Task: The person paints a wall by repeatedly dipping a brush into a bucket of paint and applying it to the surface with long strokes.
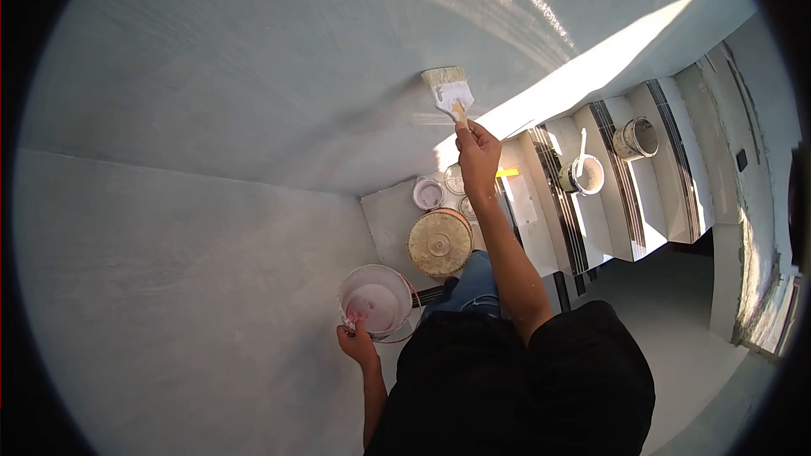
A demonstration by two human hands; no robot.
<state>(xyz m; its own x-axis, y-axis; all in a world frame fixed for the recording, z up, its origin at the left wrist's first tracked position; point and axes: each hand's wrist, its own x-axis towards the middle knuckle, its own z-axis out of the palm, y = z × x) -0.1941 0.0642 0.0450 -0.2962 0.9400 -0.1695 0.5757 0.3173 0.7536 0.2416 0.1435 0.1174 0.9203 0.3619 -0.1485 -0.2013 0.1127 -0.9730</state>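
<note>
My right hand [479, 154] is closed around the wooden handle of a wide brush [450, 93], whose pale bristles touch the grey wall [338, 42]. Lower left, my left hand [357, 343] grips the rim of a white bucket [376, 291]. Inside the bucket is pinkish-white material, with a small pink and white thing at the rim beside my fingers. A round, stained lid or tub [440, 242] sits on the landing between the two hands, next to a small container [428, 194] of pale material.
Stairs [591, 186] with dark striped edges run along the right. On them stand a bucket [589, 175] with a white stick and a dirty bucket [637, 138]. A yellow item [508, 173] lies by my right forearm. Sunlight crosses the wall.
</note>
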